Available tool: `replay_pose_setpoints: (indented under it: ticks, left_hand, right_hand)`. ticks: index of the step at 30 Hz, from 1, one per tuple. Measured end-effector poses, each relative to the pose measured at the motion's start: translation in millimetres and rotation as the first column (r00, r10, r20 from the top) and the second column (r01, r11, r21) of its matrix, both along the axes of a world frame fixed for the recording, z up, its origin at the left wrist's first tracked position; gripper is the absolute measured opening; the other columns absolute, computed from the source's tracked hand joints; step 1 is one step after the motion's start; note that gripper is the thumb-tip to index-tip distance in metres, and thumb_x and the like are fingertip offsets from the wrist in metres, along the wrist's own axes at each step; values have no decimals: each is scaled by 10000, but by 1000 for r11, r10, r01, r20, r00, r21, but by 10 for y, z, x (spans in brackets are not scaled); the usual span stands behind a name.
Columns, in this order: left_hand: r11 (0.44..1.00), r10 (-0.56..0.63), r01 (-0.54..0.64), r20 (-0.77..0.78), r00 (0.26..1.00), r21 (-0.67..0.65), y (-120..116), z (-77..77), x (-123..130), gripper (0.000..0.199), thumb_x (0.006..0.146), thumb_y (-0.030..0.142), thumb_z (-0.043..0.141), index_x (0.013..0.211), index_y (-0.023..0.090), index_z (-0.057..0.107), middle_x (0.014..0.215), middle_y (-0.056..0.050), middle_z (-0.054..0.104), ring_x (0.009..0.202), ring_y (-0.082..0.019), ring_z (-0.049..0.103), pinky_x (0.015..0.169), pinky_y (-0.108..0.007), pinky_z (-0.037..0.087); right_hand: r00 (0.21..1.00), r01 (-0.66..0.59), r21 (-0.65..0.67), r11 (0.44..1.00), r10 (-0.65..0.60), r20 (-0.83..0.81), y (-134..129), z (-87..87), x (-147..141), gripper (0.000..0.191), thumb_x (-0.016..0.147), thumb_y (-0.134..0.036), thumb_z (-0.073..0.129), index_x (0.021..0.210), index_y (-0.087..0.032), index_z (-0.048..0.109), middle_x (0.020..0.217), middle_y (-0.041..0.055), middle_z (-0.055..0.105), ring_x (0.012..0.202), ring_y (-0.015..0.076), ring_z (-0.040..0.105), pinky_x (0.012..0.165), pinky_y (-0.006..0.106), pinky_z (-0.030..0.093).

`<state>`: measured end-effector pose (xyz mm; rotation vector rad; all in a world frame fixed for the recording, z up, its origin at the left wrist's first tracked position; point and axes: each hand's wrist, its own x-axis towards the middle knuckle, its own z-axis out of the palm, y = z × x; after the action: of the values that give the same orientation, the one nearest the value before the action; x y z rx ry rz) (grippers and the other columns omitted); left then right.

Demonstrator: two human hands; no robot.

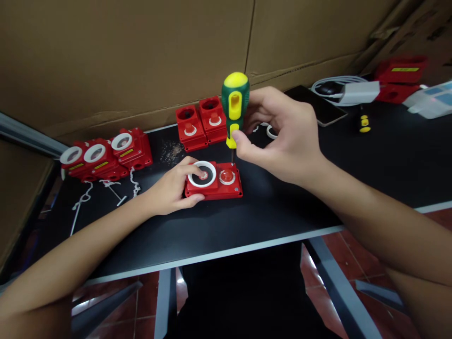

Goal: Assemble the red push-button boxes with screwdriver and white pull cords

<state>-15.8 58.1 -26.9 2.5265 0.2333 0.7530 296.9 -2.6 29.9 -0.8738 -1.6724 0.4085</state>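
Observation:
A red alarm box (212,190) lies flat on the black table, with a white ring (213,173) round a dark disc on its left half and a red dome (227,176) on its right half. My left hand (176,186) grips the box's left end, one finger resting over the ring and the thumb along the near side. Upright in my right hand (282,134) is a green and yellow screwdriver (236,101), pinched low on its handle. Its shaft points down to the box's far right corner, where a screw head shows at the tip.
Two red boxes (192,136) stand behind at the cardboard wall (141,56). At left sit several red units (132,150) with white rings, cords and small metal rods. Dark crumbs (172,153) lie nearby. To the right are a tablet (321,110), a white adapter (360,92) and a short yellow screwdriver (365,123).

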Motion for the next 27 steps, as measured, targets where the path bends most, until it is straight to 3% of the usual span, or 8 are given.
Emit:
replay_pose_setpoints:
  ticks: [4,8,12,22,27]
  left_hand:
    - [1000,3,-3,-1,1000,-6,5,1,-4,448,1152,514,859,1445,309,589,1360,-122,720,1127,-292,771,977,-424,639]
    - [999,14,-13,-29,999,29,14,-1,-16,443,1178,568,812,1442,304,576,1357,-119,712,1138,-283,767,981,-418,637]
    - [998,5,-5,-8,1000,55,16,2,-15,438,1187,537,810,1468,303,569,1346,-111,696,1129,-270,759,973,-395,632]
    - [998,-10,9,2,1000,59,5,18,4,434,1181,479,827,1485,303,572,1347,-116,697,1129,-272,753,965,-370,621]
    - [998,-19,18,2,1000,58,0,19,4,451,1184,469,824,1510,308,558,1368,-125,691,1150,-282,764,987,-386,636]
  right_hand:
    - [1000,-23,0,1000,23,-1,-15,34,-1,365,967,-449,981,1253,-338,784,1135,46,883,1001,302,836,977,490,733]
    - [994,-25,-9,1000,26,103,18,19,31,270,1021,-495,942,1133,-329,761,1113,51,852,980,305,794,950,509,713]
    - [984,22,-7,1000,-20,179,67,-38,58,358,1022,-587,963,1033,-316,730,1057,58,792,955,311,742,954,545,698]
    - [990,35,-24,999,-31,137,45,-92,55,322,1072,-589,926,1066,-303,776,1055,62,755,942,293,726,907,521,703]
    - [997,-29,-49,998,33,72,39,-75,42,321,1054,-523,949,1250,-322,794,1186,64,841,1006,300,807,959,524,742]
